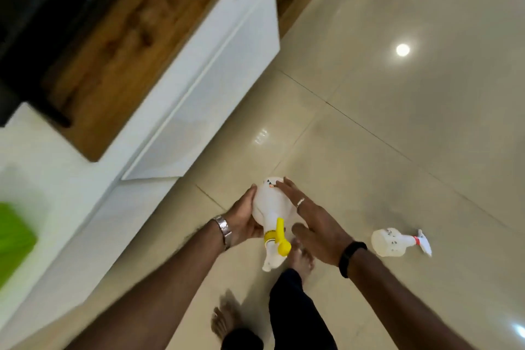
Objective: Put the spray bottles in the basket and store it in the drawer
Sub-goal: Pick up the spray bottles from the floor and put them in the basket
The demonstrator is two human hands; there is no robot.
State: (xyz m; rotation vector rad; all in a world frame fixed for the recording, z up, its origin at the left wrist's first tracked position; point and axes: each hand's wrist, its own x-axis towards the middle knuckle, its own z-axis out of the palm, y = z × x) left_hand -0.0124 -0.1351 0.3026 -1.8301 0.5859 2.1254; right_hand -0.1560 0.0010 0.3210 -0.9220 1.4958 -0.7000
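Note:
A white spray bottle with a yellow trigger (270, 207) is held above the floor, its nozzle pointing toward me. My left hand (244, 216) cups the bottle's left side and underside. My right hand (309, 216) rests on its right side with the fingers spread flat. A second white spray bottle with a red-and-white nozzle (392, 241) lies on its side on the tiled floor to the right, apart from both hands. A blurred green shape (14, 239), perhaps the basket, sits on the white cabinet top at the far left.
A low white cabinet (199, 85) with shut drawer fronts runs along the left, with a wooden panel (113, 45) above it. My bare feet (301, 256) stand on the glossy beige floor tiles (397, 122) just below the held bottle.

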